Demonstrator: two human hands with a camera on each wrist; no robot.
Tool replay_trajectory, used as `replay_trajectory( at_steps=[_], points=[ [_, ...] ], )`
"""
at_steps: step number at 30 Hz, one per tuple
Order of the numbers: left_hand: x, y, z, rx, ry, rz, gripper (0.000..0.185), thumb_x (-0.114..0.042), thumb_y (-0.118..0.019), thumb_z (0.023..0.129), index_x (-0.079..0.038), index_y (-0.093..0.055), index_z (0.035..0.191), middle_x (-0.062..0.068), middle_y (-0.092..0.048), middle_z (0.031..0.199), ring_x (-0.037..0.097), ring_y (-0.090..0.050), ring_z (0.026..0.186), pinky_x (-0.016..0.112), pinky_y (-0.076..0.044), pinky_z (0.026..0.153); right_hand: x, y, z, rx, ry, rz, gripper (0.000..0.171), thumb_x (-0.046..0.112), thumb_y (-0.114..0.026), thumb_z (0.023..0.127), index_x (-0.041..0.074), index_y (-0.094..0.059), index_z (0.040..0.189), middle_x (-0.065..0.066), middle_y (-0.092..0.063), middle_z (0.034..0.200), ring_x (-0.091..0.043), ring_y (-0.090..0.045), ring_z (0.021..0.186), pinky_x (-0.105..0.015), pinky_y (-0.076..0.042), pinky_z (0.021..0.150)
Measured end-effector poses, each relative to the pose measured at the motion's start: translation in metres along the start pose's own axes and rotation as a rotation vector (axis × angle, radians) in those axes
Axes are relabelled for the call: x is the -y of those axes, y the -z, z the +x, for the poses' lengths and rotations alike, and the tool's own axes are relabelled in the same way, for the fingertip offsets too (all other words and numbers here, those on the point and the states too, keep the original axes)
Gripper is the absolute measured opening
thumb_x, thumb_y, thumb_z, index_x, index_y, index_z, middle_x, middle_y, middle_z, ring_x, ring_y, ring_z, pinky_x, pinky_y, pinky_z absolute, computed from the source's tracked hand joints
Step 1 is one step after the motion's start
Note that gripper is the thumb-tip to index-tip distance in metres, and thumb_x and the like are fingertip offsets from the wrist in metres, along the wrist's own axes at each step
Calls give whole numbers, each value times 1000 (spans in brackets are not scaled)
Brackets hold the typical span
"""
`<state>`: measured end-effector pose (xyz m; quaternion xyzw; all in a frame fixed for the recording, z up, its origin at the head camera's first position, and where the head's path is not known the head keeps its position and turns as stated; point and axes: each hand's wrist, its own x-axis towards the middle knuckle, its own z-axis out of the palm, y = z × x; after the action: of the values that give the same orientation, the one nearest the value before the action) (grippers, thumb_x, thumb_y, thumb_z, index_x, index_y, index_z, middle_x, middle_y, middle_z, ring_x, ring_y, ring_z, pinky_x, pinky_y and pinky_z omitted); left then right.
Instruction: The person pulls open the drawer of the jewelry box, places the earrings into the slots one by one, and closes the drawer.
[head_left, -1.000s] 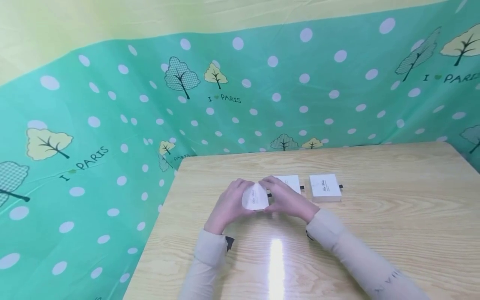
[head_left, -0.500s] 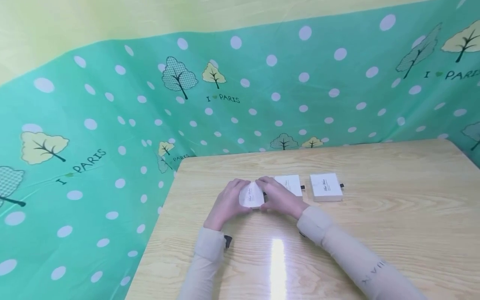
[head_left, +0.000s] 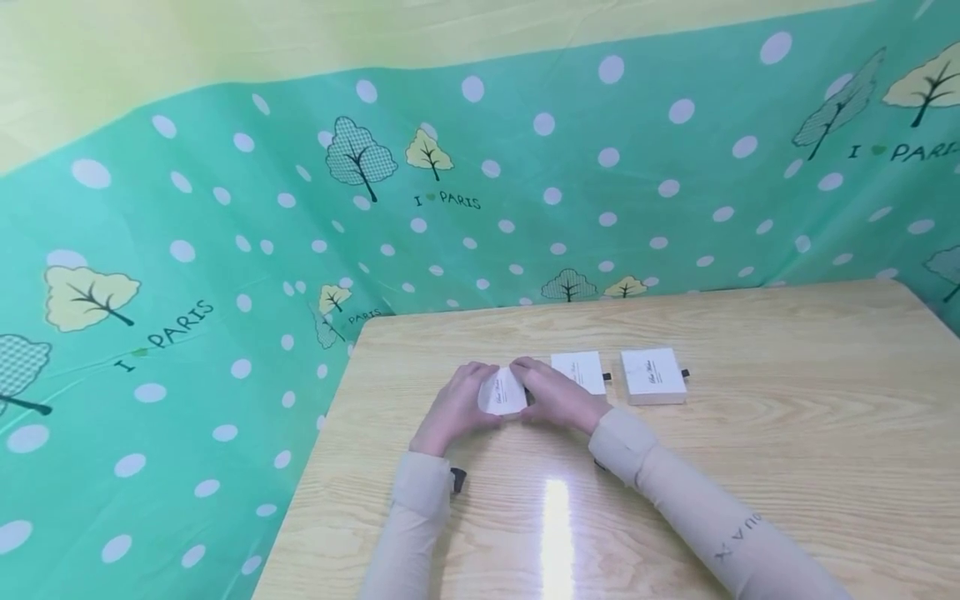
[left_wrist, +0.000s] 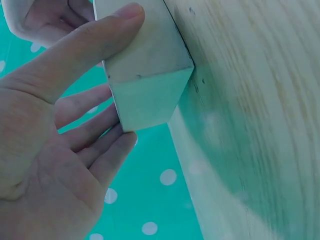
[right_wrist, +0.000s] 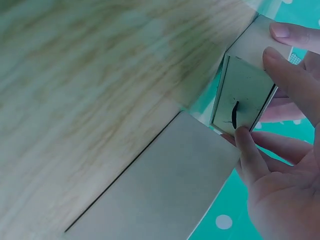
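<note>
A small white drawer box (head_left: 503,392) with dark lettering on its lid and a black pull tab sits at the left of a row on the wooden table. My left hand (head_left: 454,410) grips it from the left, thumb on the near side and fingers toward the far side. From the right, my right hand (head_left: 558,396) holds the same box, its thumb on the near face in the right wrist view. There the tabbed end (right_wrist: 244,92) shows, with one fingertip close below the tab. The left wrist view shows the box's plain end (left_wrist: 150,100).
A second white box (head_left: 581,371), partly behind my right hand, stands just right of the held one. Farther right is a third white box (head_left: 651,375), its tab also facing right. Green dotted cloth (head_left: 420,258) borders the table (head_left: 787,433) behind and at left.
Both hands have shifted slightly left with the box over the last second, widening its gap to the middle box. The other two boxes stay put. Little differs from half a second ago.
</note>
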<state>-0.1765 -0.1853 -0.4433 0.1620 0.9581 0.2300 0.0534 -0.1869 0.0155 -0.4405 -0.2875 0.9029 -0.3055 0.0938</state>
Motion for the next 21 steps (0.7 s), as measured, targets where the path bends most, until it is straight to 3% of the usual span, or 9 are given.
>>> replay_trajectory(
  at_steps=[9,21],
  points=[
    [2,1,3,46,12,-39,89,-25,-90,70,-10,-48,146,8,-51,143,26,-50,128,45,-43,109,-4,-2,1,22,-8,-9,76,9,-81,79,-5,-44,144,-27,-34,154,-42,-38,141,-50,-36,114],
    [9,-3,4,41,8,-80,84,-25,-90,70,-12,-51,143,5,-55,140,21,-55,121,40,-46,105,-6,-6,2,7,17,-69,72,10,-79,81,-4,-46,143,-28,-35,153,-42,-40,139,-50,-37,114]
  ],
)
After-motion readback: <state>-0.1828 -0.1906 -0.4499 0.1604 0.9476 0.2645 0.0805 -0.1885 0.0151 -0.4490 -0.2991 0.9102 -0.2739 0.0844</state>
